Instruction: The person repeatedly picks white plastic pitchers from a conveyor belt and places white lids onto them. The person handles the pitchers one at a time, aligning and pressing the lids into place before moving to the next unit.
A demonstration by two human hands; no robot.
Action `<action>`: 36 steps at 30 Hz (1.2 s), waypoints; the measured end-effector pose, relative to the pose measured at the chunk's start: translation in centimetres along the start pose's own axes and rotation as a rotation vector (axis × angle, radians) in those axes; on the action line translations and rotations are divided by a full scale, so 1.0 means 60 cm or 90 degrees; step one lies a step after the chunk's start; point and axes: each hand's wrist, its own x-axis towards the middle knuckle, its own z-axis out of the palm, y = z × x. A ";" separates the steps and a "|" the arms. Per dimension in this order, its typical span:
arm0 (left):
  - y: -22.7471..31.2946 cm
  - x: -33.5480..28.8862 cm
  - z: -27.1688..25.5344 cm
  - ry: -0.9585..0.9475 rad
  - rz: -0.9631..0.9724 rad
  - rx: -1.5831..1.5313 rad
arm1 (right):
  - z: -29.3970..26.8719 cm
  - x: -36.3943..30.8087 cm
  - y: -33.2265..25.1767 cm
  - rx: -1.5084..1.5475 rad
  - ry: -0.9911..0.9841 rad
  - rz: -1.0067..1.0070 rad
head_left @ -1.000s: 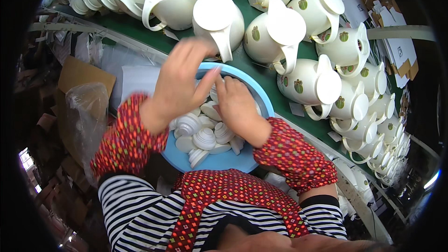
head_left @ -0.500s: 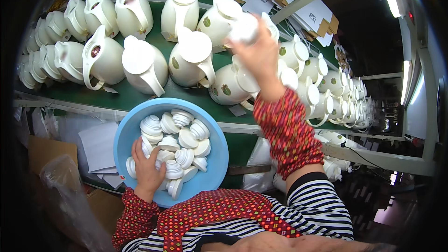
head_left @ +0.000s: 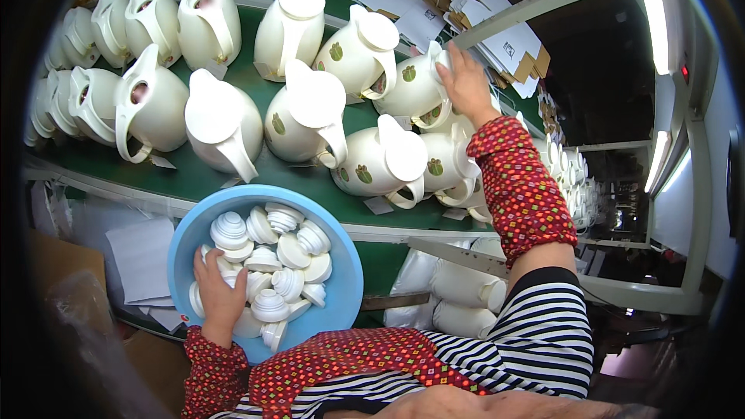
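Observation:
My left hand (head_left: 220, 295) reaches into a light blue basin (head_left: 353, 271) full of white stepped stoppers (head_left: 270, 306). Its fingers and thumb curve around one stopper at the basin's left side, partly covered by the hand. My right hand (head_left: 469, 87) is stretched out to the far right, on the top of a cream jug (head_left: 407, 93) with a leaf emblem. Fingers and thumb close around the white lid (head_left: 441, 58) at that jug's mouth; the hand hides part of it. Nearer me, another lidded cream jug (head_left: 380, 159) stands below the right wrist.
Jugs with uncovered mouths (head_left: 151, 101) stand in two rows on the green bench (head_left: 256, 35) at left. Lidded jugs (head_left: 306, 112) continue to the right. Cartons and paper (head_left: 497, 31) lie behind; a metal frame (head_left: 559, 4) slants overhead. White sheets (head_left: 140, 260) lie left of the basin.
My right hand has carried a white piece rightward and down onto a jug's top. My left hand stays among the stoppers. The whole view has shifted slightly.

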 end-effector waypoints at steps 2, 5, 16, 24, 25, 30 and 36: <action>-0.001 0.005 0.003 -0.004 -0.025 -0.025 | -0.036 0.039 0.004 0.105 -0.188 0.087; 0.000 0.013 0.003 -0.008 -0.024 -0.037 | -0.034 0.075 0.033 0.170 -0.326 0.114; -0.006 0.013 0.006 0.011 -0.025 -0.072 | -0.088 0.087 0.031 0.127 -0.342 -0.185; -0.007 0.015 0.005 0.008 -0.016 -0.066 | -0.061 0.074 0.039 0.047 -0.219 -0.145; -0.006 0.016 0.006 0.006 -0.015 -0.067 | -0.056 0.076 0.048 0.057 -0.276 -0.107; -0.009 0.015 0.001 -0.004 -0.022 -0.053 | -0.103 0.125 -0.005 0.075 -0.536 0.195; -0.014 0.013 0.005 0.006 -0.015 -0.053 | -0.077 0.082 0.033 0.122 -0.415 -0.064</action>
